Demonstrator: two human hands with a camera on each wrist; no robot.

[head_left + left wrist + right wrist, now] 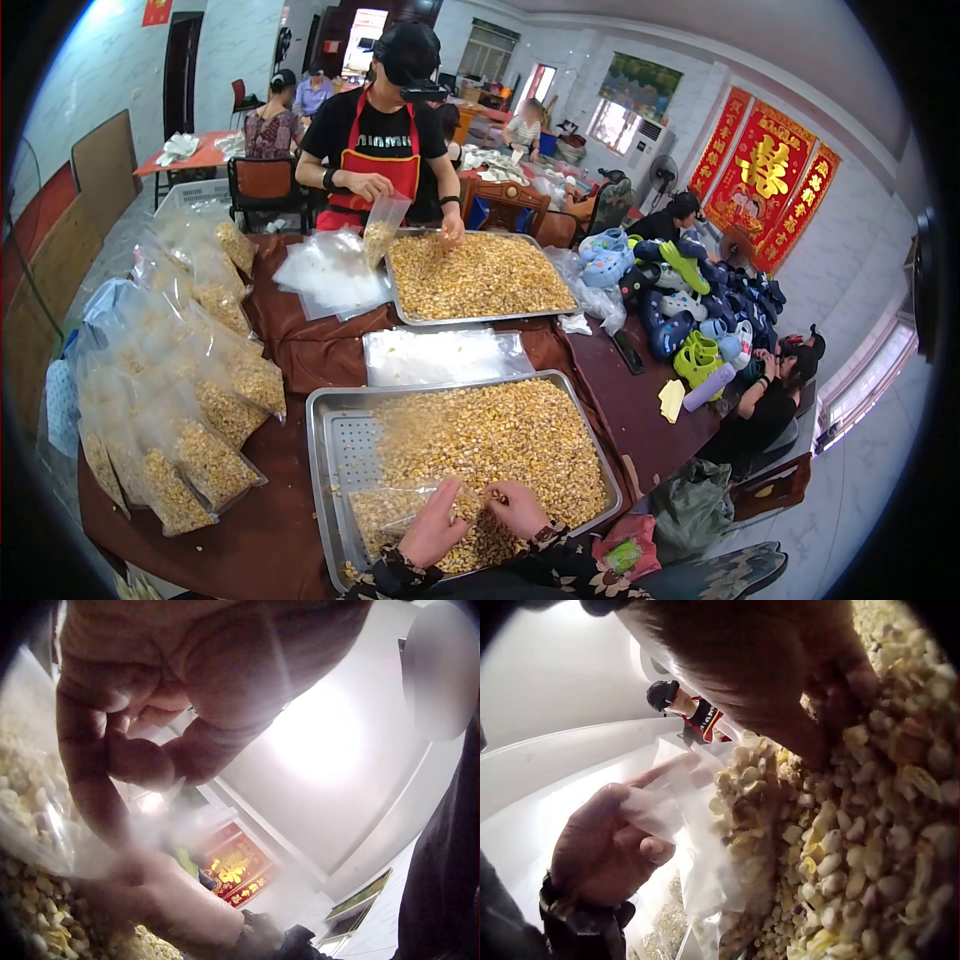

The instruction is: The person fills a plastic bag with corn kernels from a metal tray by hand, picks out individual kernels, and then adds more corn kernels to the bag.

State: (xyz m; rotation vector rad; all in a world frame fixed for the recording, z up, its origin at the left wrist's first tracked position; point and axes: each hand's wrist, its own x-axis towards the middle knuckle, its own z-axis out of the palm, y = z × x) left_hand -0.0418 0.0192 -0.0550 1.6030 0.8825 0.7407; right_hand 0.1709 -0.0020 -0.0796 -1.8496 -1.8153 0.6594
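Note:
A clear plastic bag (385, 508) partly filled with yellow corn kernels lies on its side in the near metal tray (317, 470). My left hand (435, 525) holds the bag; in the right wrist view this left hand (604, 847) pinches its thin film between thumb and fingers, near the mouth. Just to the right, my right hand (518, 510) reaches down into the loose corn kernels (500, 430). Seen from its own wrist, the right hand (742, 667) has its fingertips among the kernels beside the bag, partly hidden there.
Filled corn bags (190, 390) are piled at the left. Flat empty bags (450, 355) lie between my tray and a second corn tray (480, 320). Across the table a person in a red apron (380, 175) holds a bag. Clogs (690, 300) and a phone (628, 352) lie at the right.

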